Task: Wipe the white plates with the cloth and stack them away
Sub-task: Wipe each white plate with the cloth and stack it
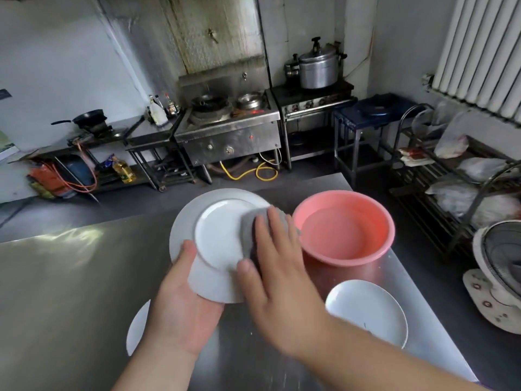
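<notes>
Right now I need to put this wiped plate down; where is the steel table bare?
Bare: the wide left stretch of the steel table, left of the left hand and the plate edge beneath it. Crowded: the right side, with the pink basin and a white plate close below it.

A white plate (217, 235), underside up and tilted, is held above the tabletop (70, 277). A grey cloth (251, 230) is pressed on its right side. A second plate (366, 311) lies flat at right; a third (138, 328), perhaps flat too, shows at left.
</notes>
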`<state>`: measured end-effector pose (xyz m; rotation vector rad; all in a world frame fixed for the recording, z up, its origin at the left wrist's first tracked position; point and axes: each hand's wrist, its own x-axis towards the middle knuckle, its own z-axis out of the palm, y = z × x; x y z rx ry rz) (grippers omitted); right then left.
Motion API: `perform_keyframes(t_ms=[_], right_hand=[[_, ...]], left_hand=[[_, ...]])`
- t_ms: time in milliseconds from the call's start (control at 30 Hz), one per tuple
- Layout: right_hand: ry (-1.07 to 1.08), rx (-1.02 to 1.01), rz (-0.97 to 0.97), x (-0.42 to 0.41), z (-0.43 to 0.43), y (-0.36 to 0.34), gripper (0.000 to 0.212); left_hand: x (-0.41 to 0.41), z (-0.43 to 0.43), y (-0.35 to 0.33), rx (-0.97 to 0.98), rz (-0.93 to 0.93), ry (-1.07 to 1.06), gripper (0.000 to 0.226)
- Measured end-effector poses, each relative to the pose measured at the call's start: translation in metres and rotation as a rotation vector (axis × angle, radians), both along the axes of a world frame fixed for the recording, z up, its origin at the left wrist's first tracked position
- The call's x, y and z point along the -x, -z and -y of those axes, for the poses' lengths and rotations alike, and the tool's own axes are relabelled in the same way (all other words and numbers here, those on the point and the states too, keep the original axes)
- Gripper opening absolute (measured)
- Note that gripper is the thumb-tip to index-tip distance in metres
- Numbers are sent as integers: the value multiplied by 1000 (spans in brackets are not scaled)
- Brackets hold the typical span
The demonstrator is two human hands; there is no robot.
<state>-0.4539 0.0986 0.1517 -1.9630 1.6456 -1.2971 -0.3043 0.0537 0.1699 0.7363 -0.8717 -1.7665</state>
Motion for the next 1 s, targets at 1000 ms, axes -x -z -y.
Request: perform_keyframes(t_ms=[1000], right_hand=[[193, 27, -201, -51, -1, 5, 73]], left_hand=[[-8, 31, -15, -148, -99, 145, 61]])
